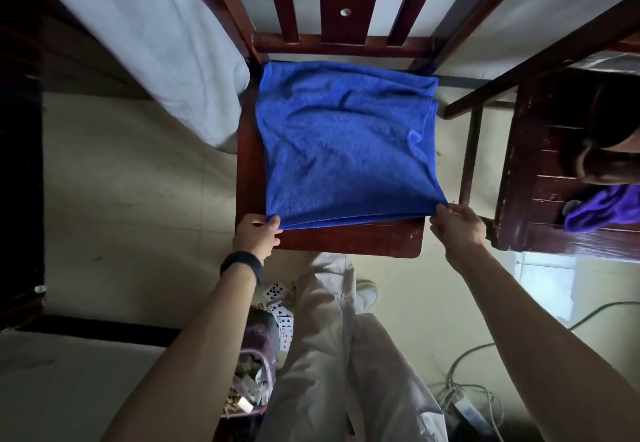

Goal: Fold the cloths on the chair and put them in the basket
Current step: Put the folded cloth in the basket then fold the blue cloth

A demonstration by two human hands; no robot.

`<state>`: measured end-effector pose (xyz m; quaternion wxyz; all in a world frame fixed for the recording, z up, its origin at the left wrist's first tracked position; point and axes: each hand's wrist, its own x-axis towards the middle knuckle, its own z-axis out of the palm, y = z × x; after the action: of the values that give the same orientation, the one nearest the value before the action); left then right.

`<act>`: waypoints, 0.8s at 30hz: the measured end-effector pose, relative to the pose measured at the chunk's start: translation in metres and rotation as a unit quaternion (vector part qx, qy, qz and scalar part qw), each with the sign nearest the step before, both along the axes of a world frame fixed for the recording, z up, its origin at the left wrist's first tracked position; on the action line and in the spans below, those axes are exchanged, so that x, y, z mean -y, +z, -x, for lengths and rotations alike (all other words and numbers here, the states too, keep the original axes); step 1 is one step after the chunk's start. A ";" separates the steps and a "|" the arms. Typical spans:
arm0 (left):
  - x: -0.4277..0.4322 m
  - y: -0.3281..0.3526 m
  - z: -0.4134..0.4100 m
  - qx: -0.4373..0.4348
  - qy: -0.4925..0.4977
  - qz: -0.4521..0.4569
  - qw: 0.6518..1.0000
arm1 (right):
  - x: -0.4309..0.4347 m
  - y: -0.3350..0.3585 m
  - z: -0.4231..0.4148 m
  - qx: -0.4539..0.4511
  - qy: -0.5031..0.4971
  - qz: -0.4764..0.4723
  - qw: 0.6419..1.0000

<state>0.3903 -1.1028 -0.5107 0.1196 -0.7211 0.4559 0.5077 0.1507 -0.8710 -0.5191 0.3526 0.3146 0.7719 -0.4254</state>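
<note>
A blue cloth (346, 143) lies spread over the seat of a dark red wooden chair (349, 239), a little rumpled, with layered edges showing along its near side. My left hand (258, 233) pinches the cloth's near left corner. My right hand (455, 225) pinches the near right corner, lifted slightly off the seat. A purple cloth (602, 209) lies bunched on a dark wooden cabinet at the right. No basket is plainly in view.
A bed with a white sheet (156, 43) stands left of the chair. The wooden cabinet (540, 164) stands close on the right. By my legs sit a bin with scraps (249, 386) and playing cards (280, 306). Cables and a power strip (467, 410) lie at lower right.
</note>
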 end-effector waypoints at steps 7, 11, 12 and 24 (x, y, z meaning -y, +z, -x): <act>0.017 0.069 -0.021 -0.119 0.109 -0.014 0.987 | -0.006 0.066 0.005 -0.019 -0.055 0.082 0.995; 0.020 0.130 -0.021 -0.188 0.131 0.035 0.973 | -0.010 0.123 -0.004 -0.034 -0.054 0.153 0.986; 0.020 0.149 -0.020 -0.208 0.140 0.045 0.967 | -0.012 0.139 -0.007 -0.046 -0.044 0.169 0.983; 0.024 0.371 -0.010 -0.294 -0.172 0.140 0.930 | -0.057 0.360 -0.013 -0.126 0.120 0.228 0.958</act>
<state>0.4001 -1.1265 -0.1401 -0.0360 -0.4596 0.6543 0.5996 0.1636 -0.8135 -0.1594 0.3633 0.0748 0.7248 -0.5806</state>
